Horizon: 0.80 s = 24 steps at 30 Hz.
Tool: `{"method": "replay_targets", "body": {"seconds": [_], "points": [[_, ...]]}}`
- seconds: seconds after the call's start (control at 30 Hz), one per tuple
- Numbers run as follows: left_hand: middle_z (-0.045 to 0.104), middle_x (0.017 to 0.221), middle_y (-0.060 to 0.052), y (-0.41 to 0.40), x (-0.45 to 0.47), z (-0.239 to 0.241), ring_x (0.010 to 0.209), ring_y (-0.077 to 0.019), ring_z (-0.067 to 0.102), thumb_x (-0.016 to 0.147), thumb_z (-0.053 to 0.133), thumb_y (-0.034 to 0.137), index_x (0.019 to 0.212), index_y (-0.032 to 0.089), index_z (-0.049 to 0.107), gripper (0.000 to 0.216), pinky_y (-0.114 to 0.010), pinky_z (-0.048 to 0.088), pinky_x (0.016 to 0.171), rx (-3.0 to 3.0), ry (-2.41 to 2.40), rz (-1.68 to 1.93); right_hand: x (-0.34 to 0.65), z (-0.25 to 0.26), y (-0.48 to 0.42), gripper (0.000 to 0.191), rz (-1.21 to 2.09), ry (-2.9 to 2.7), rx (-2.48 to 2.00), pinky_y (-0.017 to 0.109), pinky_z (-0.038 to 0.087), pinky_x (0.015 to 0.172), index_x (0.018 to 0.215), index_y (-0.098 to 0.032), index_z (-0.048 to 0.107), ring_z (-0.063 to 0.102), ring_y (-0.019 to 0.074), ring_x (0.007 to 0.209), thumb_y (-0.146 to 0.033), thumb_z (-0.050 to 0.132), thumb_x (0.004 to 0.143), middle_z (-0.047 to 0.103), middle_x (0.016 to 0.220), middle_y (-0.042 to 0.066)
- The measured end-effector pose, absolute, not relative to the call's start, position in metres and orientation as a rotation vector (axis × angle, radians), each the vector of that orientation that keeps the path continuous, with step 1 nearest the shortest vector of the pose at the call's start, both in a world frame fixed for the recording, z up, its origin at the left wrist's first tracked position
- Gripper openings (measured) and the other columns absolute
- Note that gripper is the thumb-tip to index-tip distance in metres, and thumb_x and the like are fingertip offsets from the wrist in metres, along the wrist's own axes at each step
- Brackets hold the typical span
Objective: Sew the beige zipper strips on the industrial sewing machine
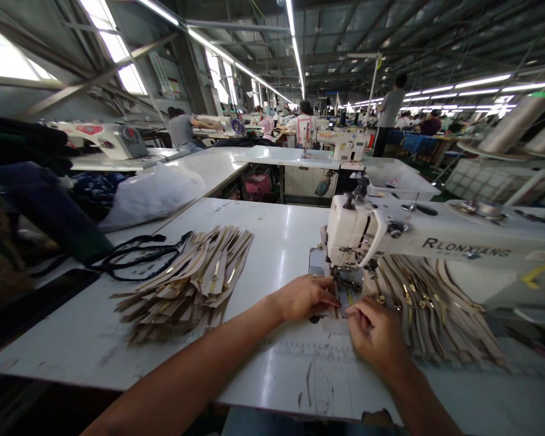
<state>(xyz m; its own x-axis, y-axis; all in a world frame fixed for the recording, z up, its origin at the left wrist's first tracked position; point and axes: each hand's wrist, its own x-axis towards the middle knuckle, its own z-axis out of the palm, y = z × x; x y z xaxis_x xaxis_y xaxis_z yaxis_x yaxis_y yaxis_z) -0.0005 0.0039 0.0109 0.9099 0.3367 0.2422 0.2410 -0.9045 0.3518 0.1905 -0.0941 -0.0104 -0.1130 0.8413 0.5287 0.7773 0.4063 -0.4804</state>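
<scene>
A narrow strip (336,313) lies at the front of the sewing machine (404,233), just below the needle area. The left hand (306,298) has its fingers bent down over it; whether they pinch or only press cannot be told. The right hand (376,332) is just beside, fingers curled and thumb drawn in toward the index finger; whether anything is grasped there cannot be told. Right of this hand, zippers (418,303) with gold pulls lie partly behind the machine arm. Well to the left, a pile (186,290) of beige zippers rests on the white table (272,242), near black cords (140,257). Beyond stand a white bag (157,191) and a second machine (340,144).
</scene>
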Motion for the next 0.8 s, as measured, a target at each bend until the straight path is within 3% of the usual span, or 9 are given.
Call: {"method": "replay_targets", "body": {"seconds": [0.3, 0.8], "points": [[0.065, 0.105, -0.008, 0.0040, -0.0015, 0.0108, 0.085, -0.0173, 0.063, 0.092, 0.058, 0.020, 0.109, 0.023, 0.071, 0.022, -0.027, 0.048, 0.075, 2.767, 0.399, 0.438, 0.1932, -0.0094, -0.0956, 0.022, 0.121, -2.036, -1.419, 0.024, 0.042, 0.067, 0.075, -0.021, 0.070, 0.060, 0.0143, 0.071, -0.017, 0.049, 0.082, 0.064, 0.073, 0.001], [0.067, 0.108, -0.007, 0.0009, -0.0018, 0.0124, 0.088, -0.0188, 0.063, 0.093, 0.056, 0.020, 0.109, 0.023, 0.071, 0.023, -0.029, 0.049, 0.079, 2.790, 0.411, 0.420, 0.1901, -0.0037, -0.0958, 0.027, 0.052, -2.162, -1.398, 0.027, 0.038, 0.067, 0.059, -0.020, 0.056, 0.054, 0.0151, 0.071, -0.017, 0.047, 0.084, 0.058, 0.066, 0.002]]}}
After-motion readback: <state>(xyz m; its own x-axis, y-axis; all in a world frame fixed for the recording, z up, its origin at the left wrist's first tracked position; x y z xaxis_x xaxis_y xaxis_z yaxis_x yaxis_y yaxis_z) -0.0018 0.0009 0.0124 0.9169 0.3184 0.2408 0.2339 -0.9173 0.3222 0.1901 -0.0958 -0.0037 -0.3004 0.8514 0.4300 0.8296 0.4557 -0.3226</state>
